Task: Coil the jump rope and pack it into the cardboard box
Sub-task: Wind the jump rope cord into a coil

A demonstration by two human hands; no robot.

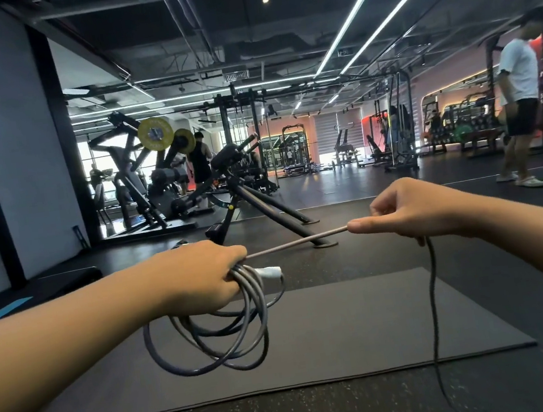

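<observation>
My left hand (200, 277) grips several loops of a grey jump rope (211, 338) that hang below it, with a white handle end (269, 271) poking out beside the fingers. A taut stretch of rope (297, 241) runs from that hand to my right hand (412, 211), which pinches it between thumb and fingers. From the right hand the loose rope tail (433, 305) drops to the floor and leaves the view at the bottom. No cardboard box is in view.
A grey exercise mat (348, 327) lies on the speckled floor below my hands. A black machine with splayed legs (263, 203) stands just beyond the mat. A person in a white shirt (518, 97) stands at the right; more gym machines fill the back.
</observation>
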